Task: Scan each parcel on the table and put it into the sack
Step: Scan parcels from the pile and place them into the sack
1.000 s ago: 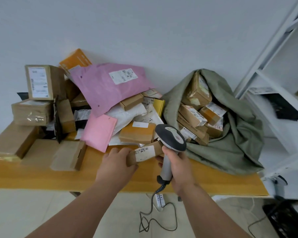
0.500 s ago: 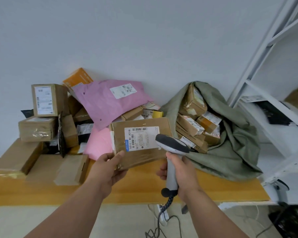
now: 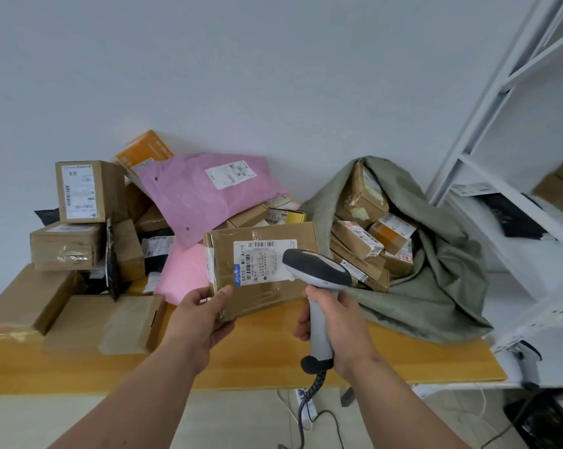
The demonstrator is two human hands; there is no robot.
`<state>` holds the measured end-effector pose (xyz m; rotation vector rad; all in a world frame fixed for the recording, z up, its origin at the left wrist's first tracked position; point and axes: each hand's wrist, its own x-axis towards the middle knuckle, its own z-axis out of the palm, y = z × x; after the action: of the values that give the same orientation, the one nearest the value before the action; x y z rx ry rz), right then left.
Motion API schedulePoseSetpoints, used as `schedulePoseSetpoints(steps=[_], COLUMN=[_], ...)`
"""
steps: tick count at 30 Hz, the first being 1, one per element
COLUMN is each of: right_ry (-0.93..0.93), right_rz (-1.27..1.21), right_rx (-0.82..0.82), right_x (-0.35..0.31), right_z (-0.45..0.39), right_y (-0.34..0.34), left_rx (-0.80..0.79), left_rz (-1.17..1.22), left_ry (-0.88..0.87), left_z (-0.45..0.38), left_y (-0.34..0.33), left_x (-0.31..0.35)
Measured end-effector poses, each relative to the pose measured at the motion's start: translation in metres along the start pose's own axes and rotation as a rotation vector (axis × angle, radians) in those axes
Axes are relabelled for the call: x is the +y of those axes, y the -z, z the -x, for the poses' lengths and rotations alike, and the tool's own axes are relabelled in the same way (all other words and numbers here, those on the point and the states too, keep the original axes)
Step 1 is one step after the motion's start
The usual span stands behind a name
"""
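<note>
Left hand [image 3: 205, 314] pinches the flat brown cardboard parcel [image 3: 262, 267] by its lower corner, above the wooden table [image 3: 403, 361]; right hand [image 3: 336, 322] grips the grey barcode scanner [image 3: 317, 270]; I judge it stiff, probably light; green sack [image 3: 435, 280] lies beside.

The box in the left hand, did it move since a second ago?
Yes. The box was edge-on and low; it is now tipped up with its label showing, hiding the pink mailers behind.

Held parcel [image 3: 260, 267]: brown cardboard, glossy clear tape, white paper label.
Scanner [image 3: 317, 270]: smooth plastic, grey and black, slight sheen.
Sack [image 3: 435, 286]: dull green woven cloth, creased.
Big mailer [image 3: 202, 192]: pink plastic film, soft sheen.
Table [image 3: 403, 361]: smooth yellow wood-look top.
</note>
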<state>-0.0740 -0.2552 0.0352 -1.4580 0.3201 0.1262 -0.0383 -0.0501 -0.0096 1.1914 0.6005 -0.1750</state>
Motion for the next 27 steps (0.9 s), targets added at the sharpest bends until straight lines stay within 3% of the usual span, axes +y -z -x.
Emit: schedulePoseSetpoints(steps=[20,27], right_ry=[-0.002,0.01], right_rz=[0.027,0.002], right_rx=[-0.013,0.108], right_x=[-0.005,-0.003], right_z=[-0.013,-0.024], right_y=[-0.008,0.001], left_rx=[-0.048,-0.108], left_rz=[-0.041,-0.05], left_ry=[0.025,0.002], left_z=[-0.016,-0.023], left_y=[-0.003,-0.021], left_x=[0.004,0.012])
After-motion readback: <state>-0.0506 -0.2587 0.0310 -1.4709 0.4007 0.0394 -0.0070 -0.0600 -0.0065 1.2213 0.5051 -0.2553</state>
